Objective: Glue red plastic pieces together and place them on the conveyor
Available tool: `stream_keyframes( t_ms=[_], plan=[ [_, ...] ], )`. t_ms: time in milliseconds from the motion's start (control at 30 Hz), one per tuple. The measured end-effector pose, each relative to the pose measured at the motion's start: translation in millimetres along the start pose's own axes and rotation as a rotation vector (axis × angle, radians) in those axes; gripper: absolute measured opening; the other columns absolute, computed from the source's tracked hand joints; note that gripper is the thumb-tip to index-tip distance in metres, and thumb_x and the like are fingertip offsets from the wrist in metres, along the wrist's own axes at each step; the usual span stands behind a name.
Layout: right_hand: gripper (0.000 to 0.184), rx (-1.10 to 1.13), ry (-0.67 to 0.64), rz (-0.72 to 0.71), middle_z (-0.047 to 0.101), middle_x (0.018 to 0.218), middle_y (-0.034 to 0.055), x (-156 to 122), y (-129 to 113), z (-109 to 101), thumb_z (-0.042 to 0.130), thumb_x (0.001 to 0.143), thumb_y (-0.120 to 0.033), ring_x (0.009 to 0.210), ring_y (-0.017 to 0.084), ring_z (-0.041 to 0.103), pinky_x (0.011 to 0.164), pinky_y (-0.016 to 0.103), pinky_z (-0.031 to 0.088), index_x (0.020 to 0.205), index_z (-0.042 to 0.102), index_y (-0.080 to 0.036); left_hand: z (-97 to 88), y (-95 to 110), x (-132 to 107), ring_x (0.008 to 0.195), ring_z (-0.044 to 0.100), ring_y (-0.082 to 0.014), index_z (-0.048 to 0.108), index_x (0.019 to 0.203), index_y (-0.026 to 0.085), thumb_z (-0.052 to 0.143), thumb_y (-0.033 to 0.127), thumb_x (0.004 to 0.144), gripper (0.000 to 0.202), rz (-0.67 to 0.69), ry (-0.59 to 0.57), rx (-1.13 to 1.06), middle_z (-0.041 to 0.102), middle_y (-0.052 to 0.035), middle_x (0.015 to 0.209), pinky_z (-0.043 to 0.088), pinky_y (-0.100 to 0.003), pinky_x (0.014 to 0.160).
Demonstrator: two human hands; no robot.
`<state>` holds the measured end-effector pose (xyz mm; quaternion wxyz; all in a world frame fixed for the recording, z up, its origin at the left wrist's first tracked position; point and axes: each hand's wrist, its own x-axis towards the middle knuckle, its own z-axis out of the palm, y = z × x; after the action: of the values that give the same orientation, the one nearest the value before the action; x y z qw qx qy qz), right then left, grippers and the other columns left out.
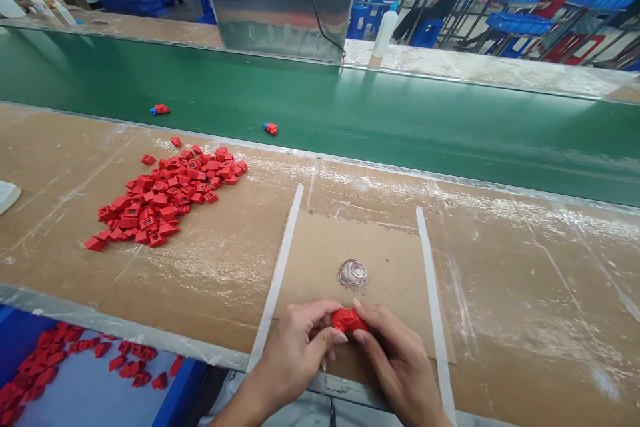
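Note:
Both my hands meet at the near edge of the cardboard-covered bench. My left hand (300, 347) and my right hand (395, 357) pinch a small red plastic part (349, 319) between their fingertips. Just beyond them a puddle of clear glue (353, 273) lies on a taped cardboard square (350, 240). A heap of the same red parts (167, 197) is spread on the bench to the left.
A green conveyor belt (400, 120) runs behind the bench, carrying two red-and-blue pieces (160, 109) (271, 128). A blue bin (75, 380) with red parts sits at lower left. A white bottle (385, 30) and a metal housing (280, 0) stand beyond. People sit at far tables.

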<state>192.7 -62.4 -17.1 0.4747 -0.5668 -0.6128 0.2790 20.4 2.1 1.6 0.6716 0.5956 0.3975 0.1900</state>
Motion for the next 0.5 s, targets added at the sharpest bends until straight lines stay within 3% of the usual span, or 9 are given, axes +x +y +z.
stream_keyframes(
  t_ms=[167, 500],
  plan=[
    [0.026, -0.078, -0.018, -0.049, 0.072, 0.105, 0.0056, -2.8, 0.3, 0.0, 0.056, 0.096, -0.018, 0.094, 0.018, 0.069, 0.082, 0.023, 0.058, 0.12, 0.065, -0.025, 0.1, 1.0, -3.0, 0.057, 0.056, -0.0126, 0.062, 0.086, 0.018, 0.05, 0.03, 0.095, 0.019, 0.011, -0.017, 0.12, 0.054, 0.0019, 0.064, 0.042, -0.022, 0.053],
    [0.026, -0.102, -0.057, -0.095, 0.071, 0.105, 0.0071, -2.0, 0.1, -1.2, 0.053, 0.097, -0.014, 0.093, 0.018, 0.069, 0.08, 0.024, 0.057, 0.12, 0.061, -0.024, 0.6, 1.0, -2.5, 0.056, 0.056, -0.0122, 0.061, 0.092, 0.018, 0.045, 0.034, 0.097, 0.023, 0.017, -0.043, 0.146, 0.054, 0.0021, 0.066, 0.043, -0.022, 0.054]
  ],
)
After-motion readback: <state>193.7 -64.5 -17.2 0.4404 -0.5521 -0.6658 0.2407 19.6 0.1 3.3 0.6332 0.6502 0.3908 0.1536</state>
